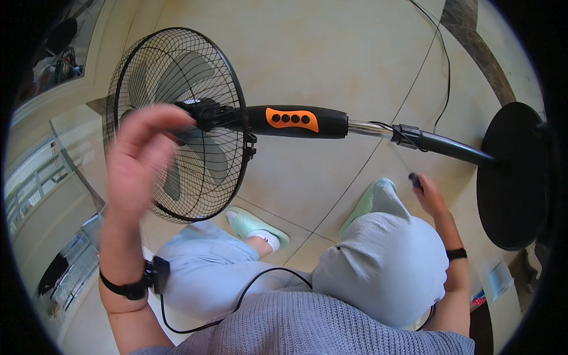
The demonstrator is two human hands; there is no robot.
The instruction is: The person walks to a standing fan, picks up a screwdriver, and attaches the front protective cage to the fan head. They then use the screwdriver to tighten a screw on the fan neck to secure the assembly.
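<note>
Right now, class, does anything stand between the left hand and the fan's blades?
Yes: the black wire grille stands between the left hand and the grey blades, covering them on the side facing the hand.

A grey-blue knit top (296, 325), pale-blue trousers (378, 266) and mint-green slippers (249, 224) are worn with black wrist straps (135, 290) and a cable (278, 269).

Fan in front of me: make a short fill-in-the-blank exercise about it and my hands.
The fan has a control panel coloured ____.
The panel bears ____ round black buttons.
Your ____ hand holds a dark-handled tool.
The fan's disc-shaped base is coloured ____.
Missing words: orange; four; right; black.
</note>
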